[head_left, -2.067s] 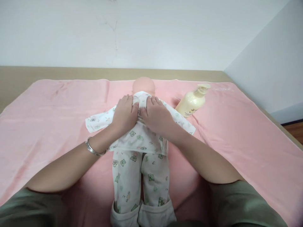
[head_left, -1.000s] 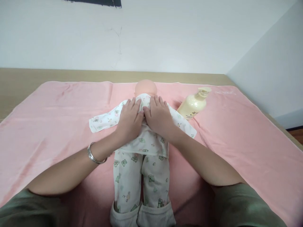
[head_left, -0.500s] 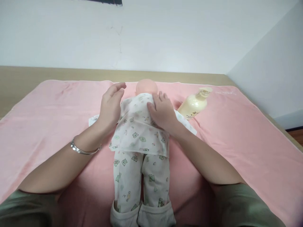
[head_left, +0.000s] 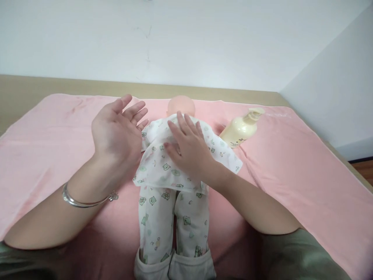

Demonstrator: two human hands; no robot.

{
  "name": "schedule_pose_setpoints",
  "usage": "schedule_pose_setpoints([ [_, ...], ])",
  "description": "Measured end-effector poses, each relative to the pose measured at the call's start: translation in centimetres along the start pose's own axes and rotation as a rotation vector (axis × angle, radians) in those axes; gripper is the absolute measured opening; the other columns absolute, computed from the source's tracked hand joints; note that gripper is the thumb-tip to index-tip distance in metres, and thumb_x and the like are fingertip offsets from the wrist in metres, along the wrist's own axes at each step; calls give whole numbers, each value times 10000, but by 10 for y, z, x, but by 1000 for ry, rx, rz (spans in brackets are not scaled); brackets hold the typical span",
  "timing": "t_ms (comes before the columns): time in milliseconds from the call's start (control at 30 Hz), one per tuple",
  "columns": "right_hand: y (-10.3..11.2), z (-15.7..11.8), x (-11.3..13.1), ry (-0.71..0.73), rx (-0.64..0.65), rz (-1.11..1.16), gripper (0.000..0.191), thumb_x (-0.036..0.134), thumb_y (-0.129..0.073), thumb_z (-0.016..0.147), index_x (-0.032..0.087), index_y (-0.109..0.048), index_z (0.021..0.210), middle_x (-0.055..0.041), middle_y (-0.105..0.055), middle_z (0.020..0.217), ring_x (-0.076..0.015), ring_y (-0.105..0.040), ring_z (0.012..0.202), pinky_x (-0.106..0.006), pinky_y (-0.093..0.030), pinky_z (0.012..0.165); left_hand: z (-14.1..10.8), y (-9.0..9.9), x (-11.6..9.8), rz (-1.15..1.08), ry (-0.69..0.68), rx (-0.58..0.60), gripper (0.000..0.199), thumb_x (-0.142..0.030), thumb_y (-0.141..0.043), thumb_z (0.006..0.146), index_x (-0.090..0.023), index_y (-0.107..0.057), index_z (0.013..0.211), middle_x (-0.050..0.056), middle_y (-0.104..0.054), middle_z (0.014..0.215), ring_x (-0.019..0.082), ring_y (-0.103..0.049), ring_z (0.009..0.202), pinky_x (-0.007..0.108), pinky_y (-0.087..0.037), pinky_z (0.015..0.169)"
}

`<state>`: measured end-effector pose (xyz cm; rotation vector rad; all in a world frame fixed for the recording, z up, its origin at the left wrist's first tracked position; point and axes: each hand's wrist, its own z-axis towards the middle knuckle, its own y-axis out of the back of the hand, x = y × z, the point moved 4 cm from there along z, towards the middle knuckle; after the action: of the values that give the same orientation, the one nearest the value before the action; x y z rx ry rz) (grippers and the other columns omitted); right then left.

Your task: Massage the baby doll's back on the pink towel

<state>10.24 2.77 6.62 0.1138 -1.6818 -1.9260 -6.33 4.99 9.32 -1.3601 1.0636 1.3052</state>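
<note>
1. The clothed doll [head_left: 159, 221] lies lengthwise on the pink blanket [head_left: 291, 163], head at the far end.
2. The right hand [head_left: 190, 149] is over the shirt's upper part, fingers spread, grip released; light, even contact through flat fingers would suit the loose fabric.
3. The left hand [head_left: 116, 130], open and empty, is beside the doll, palm turned up; better lowered palm-down, clear of the sleeve.
4. The pump bottle [head_left: 240, 130] leans near the right-hand sleeve.

A doll [head_left: 167, 177] with a smooth, bald, pinkish head [head_left: 181, 105] lies stretched out on a pink cloth [head_left: 291, 167], apparently face down. Its loose white shirt [head_left: 154, 163] and matching trousers [head_left: 157, 221] carry small green animal prints, the trouser legs straight and slightly apart.
</note>
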Motion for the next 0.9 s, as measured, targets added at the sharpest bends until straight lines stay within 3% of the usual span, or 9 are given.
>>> schedule_pose_setpoints([
  [133,8,2,-3,-39,-118,-34,623,365,-410,1055,221,-332,1655,-78,-127,1797,-305,-28,1682,-650,-96,1343,4,3,3,87,-56,126,606,-511,-135,1008,-275,-391,1504,93,-470,1636,256,-443,1561,484,-477,1257],
  [233,-1,8,-7,-16,8,-13,604,380,-432,1060,178,-394,1628,-122,-213,1775,-333,-86,1675,-656,-93,1343,8,-3,5,100,-58,154,637,-567,-155,1026,-263,-454,1500,94,-494,1624,274,-439,1563,468,-469,1267],
  [333,-1,12,-9,32,80,40,555,387,-452,1061,159,-482,1566,-142,-251,1762,-346,-143,1665,-660,-165,1332,5,-15,2,-139,47,141,606,-485,-212,1044,-223,-472,1525,117,-556,1580,246,-454,1554,419,-423,1294],
  [533,3,15,-11,46,-109,2,597,289,-459,1034,187,-402,1619,-108,-216,1775,-305,-120,1674,-650,-129,1345,-7,-32,-6,-702,262,193,673,-469,-411,1028,-220,-341,1649,128,-595,1555,228,-513,1512,344,-419,1272],
  [700,-8,12,-7,83,123,-54,616,368,-403,1078,126,-364,1643,-146,-236,1763,-334,-148,1666,-635,-160,1353,-4,-26,2,-826,354,145,726,-432,-447,1020,-190,-277,1683,140,-572,1577,229,-555,1475,335,-444,1252],
  [800,13,-2,-6,142,317,-119,637,388,-430,1081,117,-349,1652,-166,-184,1769,-386,-130,1659,-653,-227,1333,-3,-28,6,-848,412,129,709,-428,-446,1023,-192,-303,1676,146,-579,1570,231,-558,1473,350,-441,1256],
  [900,50,-26,-8,236,426,-104,670,428,-518,1050,189,-362,1657,-136,-232,1760,-392,-168,1649,-646,-306,1310,-7,-36,9,-839,511,137,699,-430,-451,1020,-178,-336,1662,166,-584,1560,246,-537,1492,387,-411,1279],
])
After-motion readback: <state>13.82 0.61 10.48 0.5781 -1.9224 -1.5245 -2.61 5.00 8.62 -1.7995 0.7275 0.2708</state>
